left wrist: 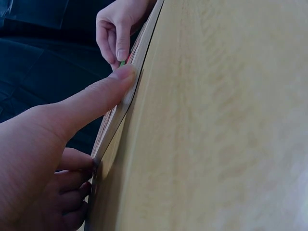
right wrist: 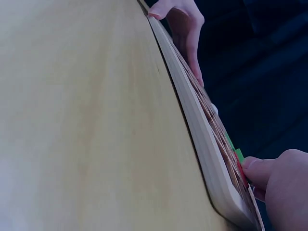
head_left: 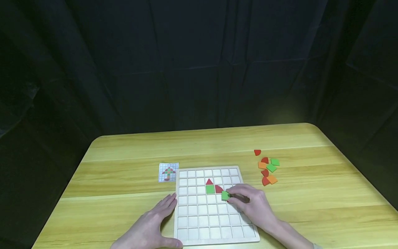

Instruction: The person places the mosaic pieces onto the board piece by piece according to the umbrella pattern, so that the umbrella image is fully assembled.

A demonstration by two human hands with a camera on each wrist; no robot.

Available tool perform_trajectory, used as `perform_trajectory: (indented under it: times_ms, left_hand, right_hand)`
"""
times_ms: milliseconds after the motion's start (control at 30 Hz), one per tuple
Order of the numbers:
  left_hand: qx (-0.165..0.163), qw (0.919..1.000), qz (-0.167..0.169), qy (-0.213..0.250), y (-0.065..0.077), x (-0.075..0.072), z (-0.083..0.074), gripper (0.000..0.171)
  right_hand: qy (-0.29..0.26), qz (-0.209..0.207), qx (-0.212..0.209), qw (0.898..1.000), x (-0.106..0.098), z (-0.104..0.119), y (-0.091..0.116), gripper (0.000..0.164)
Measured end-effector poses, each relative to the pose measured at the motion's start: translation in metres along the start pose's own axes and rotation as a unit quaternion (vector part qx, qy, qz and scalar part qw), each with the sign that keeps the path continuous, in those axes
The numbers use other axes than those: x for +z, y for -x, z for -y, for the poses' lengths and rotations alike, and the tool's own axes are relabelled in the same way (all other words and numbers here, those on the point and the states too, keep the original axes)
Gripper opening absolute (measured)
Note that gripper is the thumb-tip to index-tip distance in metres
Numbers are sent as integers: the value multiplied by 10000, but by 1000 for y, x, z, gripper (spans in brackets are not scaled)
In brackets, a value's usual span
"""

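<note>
A white gridded wooden board (head_left: pixel 199 221) lies on the table. My left hand (head_left: pixel 152 221) rests against it, fingers along the left edge and thumb at the near left corner. In the left wrist view, that thumb (left wrist: pixel 103 91) touches the board's rim. Over the grid, my right hand (head_left: pixel 255 205) pinches a green square tile (head_left: pixel 225 195) between thumb and fingertips. A bit of red shows under those fingertips, mostly hidden. On the board sit a red triangle (head_left: pixel 209 181), a green square (head_left: pixel 210 189) below it and a red quarter-circle (head_left: pixel 219 189).
A small pattern card (head_left: pixel 169 172) lies beyond the board's upper left, showing a coloured figure on a grid. Right of the board are loose pieces, among them an orange square (head_left: pixel 272 179), a green square (head_left: pixel 275 162) and a red quarter-circle (head_left: pixel 257 152). Dark curtains hang behind.
</note>
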State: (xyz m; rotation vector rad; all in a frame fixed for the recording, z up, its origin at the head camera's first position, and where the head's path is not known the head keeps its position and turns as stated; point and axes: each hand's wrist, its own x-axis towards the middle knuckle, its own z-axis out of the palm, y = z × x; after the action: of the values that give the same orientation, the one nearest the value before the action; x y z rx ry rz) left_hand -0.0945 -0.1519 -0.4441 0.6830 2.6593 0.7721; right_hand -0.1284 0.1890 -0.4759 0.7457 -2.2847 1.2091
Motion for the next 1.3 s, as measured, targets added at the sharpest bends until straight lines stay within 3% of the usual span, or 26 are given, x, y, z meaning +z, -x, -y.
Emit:
perform_trajectory:
  times_ms: [267,567,1300]
  left_hand:
    - [25,10000,-48,-31,1,0,0,121]
    - [43,10000,-68,-39,2,0,0,120]
    - [220,9995,-189,-85,3,0,1,118]
  right_hand:
    - [428,117,-208,9988,6,3,-3,30]
    - [346,373,-266,9983,7,5,-3,26]
    - [523,418,-200,9976,9,6,0,27]
